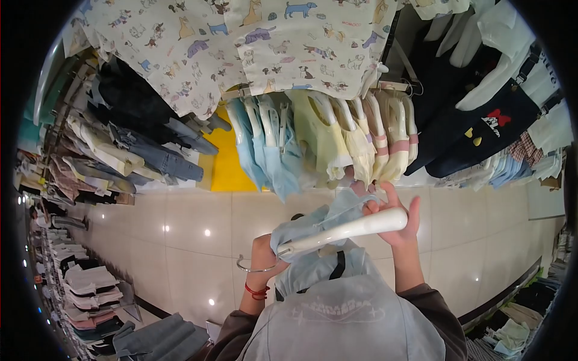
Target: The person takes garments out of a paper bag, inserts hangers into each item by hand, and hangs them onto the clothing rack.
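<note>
A white hanger (349, 231) with a metal hook (253, 268) lies slanted across the front of my body, its rounded end to the right. Bunched along it is a light blue garment (313, 224), with a thin edge of cloth stretched toward the right. My left hand (263, 253), a red cord bracelet at its wrist, is at the hook end and grips the garment; its fingers are mostly hidden behind the cloth. Near the rounded end, my right hand (398, 219) holds the garment's edge in curled fingers, thumb and another finger sticking out.
Light blue clothes (259, 138) and pale yellow clothes (343, 138) hang on the rack ahead, below white animal-print clothes (307, 54). Jeans (162, 150) hang at left, dark overalls (481, 132) at right. Folded clothes (90, 286) stand lower left. Tiled floor (198, 240) lies between.
</note>
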A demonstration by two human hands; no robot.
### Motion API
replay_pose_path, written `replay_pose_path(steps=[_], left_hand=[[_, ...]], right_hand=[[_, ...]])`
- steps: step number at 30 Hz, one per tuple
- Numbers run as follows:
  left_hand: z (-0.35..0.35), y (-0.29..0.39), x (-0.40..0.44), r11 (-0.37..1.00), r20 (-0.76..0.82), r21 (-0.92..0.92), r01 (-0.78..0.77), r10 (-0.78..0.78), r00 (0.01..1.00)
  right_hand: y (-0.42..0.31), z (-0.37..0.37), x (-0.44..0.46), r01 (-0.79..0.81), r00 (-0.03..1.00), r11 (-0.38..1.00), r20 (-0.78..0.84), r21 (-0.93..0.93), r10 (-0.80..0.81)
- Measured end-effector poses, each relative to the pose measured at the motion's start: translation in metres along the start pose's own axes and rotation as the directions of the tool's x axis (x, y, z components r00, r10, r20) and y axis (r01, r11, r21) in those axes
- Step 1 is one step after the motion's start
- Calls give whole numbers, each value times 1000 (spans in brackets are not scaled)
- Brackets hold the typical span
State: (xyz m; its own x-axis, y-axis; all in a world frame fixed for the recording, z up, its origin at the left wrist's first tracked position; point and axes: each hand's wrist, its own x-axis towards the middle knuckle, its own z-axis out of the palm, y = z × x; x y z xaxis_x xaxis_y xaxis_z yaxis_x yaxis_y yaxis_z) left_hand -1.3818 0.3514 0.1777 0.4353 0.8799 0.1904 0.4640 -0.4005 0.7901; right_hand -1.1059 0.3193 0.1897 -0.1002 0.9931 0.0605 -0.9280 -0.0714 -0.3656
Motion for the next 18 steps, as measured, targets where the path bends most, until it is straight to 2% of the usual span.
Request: replay_pose_path(steps=[2,5,8,11,14,17,18], left_hand=[[-1,2,0,996,-1,-41,73,-74,997],[0,17,11,980,-58,-186,66,-78,995],[3,22,21,970,-101,-238,-46,22,995],[0,34,27,977,-89,-209,-41,23,996],[-2,40,26,967,-43,-255,-22,12,999],[-3,42,24,950,-14,-311,20,-26,1000],[-4,44,23,947,3,-319,36,-37,999]], right_hand=[[-2,0,-5,51,990,986,139,-157,-29],[-4,-10,-8,24,1000,870,-6,-493,-31],[4,-16,1,-21,972,662,-171,-749,-163],[13,-16,11,-24,922,736,-299,-677,-245],[1,-19,8,-196,934,730,-351,-654,-63],[1,-28,9,-227,930,724,-365,-652,-37],[-3,-34,9,-252,943,755,-329,-605,51]])
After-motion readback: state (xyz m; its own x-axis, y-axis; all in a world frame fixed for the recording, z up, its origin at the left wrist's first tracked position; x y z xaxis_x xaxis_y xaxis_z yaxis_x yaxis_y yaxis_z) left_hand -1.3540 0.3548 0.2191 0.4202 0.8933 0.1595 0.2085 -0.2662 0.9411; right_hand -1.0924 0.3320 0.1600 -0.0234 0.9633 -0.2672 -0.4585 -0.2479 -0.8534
